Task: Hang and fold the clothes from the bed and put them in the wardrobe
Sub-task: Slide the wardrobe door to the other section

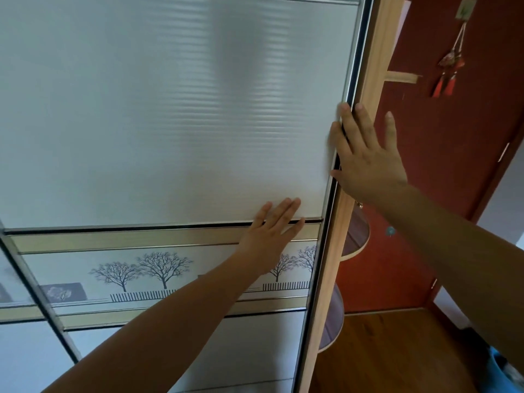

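Note:
The wardrobe's sliding door (158, 114), a ribbed frosted white panel with a band of printed bare trees lower down, fills most of the view. My left hand (269, 231) lies flat on the panel near its lower right corner, fingers straight. My right hand (365, 157) is higher, fingers spread, its fingertips on the door's metal right edge (351, 66) where it meets the light wooden wardrobe frame (377, 52). Neither hand holds anything. No clothes and no bed are in view.
A second sliding door (19, 358) overlaps at the lower left. Rounded dark corner shelves (357, 236) stick out right of the frame. Behind them stands a red-brown room door (442, 194) with a red tassel ornament (450, 69). Wooden floor (397, 350) lies below.

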Demonstrator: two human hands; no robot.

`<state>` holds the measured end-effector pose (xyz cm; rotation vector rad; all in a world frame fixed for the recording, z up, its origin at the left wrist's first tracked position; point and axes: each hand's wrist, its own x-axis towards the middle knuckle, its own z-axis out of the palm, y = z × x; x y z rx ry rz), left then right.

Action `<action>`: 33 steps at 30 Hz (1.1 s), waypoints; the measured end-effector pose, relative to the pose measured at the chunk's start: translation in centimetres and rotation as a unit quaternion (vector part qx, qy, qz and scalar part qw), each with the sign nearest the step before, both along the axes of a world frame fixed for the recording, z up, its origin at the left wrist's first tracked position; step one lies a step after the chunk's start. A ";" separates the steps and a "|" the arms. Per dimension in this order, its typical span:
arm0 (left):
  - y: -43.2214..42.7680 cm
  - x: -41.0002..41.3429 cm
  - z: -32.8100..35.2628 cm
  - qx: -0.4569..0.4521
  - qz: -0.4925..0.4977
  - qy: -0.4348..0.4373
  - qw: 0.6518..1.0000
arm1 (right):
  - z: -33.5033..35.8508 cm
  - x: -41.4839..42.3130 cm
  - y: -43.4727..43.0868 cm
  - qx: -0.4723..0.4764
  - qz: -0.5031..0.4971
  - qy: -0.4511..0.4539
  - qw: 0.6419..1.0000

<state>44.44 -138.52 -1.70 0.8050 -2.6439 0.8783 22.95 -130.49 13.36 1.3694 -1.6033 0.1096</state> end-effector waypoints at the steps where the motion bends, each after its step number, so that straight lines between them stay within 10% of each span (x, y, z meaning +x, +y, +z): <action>1: 0.2 0.2 0.4 0.025 -0.007 0.000 1.000 | -0.1 0.5 0.1 0.006 0.002 -0.024 1.000; 7: 1.9 7.5 2.8 0.233 0.019 0.171 0.957 | -2.6 5.3 1.6 -0.032 0.166 -0.214 0.962; 11: 1.9 16.2 3.0 0.269 0.198 0.199 0.921 | -4.9 11.1 0.2 0.189 0.228 -0.427 0.854; 19: 5.0 31.4 0.6 0.309 0.410 0.228 0.828 | -10.3 24.3 -6.3 0.437 0.274 -0.343 0.785; 33: 12.8 43.6 -0.1 0.269 0.604 0.332 0.673 | -11.8 43.3 -11.3 0.486 0.473 -0.203 0.707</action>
